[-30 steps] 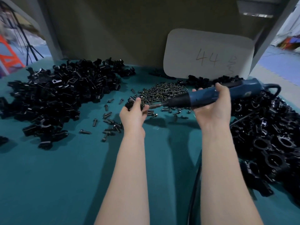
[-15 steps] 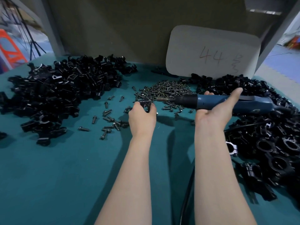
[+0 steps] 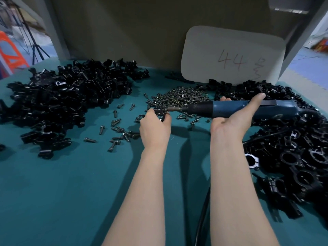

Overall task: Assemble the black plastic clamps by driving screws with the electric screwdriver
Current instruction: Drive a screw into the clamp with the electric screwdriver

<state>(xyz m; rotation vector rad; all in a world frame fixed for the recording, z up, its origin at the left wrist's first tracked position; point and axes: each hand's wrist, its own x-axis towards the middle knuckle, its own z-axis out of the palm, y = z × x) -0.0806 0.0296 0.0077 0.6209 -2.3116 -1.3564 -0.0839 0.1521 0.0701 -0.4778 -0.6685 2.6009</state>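
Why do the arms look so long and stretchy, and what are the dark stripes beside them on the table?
Head view: the wide lens stretches the arms toward the bottom edge; the stripes are the arms' shadows, falling on the table just left of each arm; the orange frame at far left is blurred.

A workshop: black clamps [image 3: 62,100] and screws [image 3: 179,99] heap the bench [image 3: 71,192].

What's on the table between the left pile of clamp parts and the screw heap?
Only scattered loose screws on the teal table, seen in the head view.
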